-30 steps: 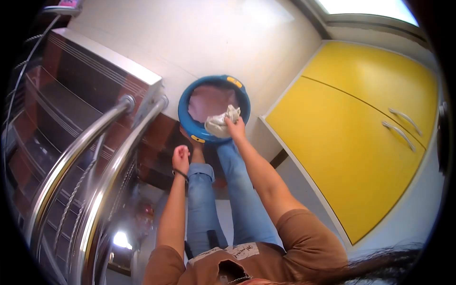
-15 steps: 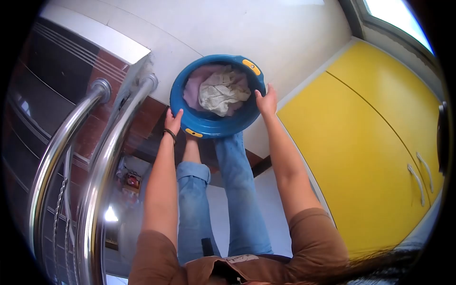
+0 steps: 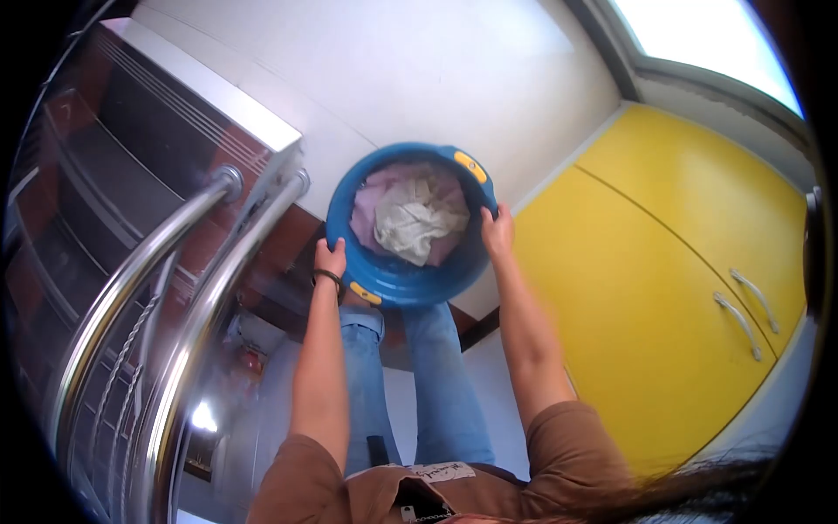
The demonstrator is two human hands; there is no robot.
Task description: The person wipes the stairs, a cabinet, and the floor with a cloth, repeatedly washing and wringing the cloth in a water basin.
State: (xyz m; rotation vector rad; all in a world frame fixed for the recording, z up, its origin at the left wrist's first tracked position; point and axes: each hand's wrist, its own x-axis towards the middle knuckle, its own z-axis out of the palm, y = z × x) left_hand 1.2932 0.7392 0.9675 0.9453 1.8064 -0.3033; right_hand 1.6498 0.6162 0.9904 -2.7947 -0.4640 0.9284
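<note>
A round blue basin (image 3: 393, 284) with yellow grips hangs in front of my legs, held between both hands. Inside it lie a crumpled whitish cloth (image 3: 415, 223) and, around and beneath that, a pale pink cloth (image 3: 367, 196). My left hand (image 3: 331, 258), with a dark band at the wrist, is closed on the basin's left rim, thumb over the edge. On the right rim, my right hand (image 3: 497, 231) grips in the same way. The fingers under the basin are hidden on both sides.
Shiny metal railings (image 3: 196, 319) curve along the left, beside dark stairs (image 3: 140, 162). A yellow cabinet (image 3: 646, 288) with two handles stands on the right. Ahead is a pale wall or floor surface (image 3: 419, 79), and a bright window (image 3: 698, 39) is at upper right.
The basin and both hands sit lower in view and slightly to the right. The railing and cabinet have shifted as well, as my head view turned. Both hands keep their hold.
</note>
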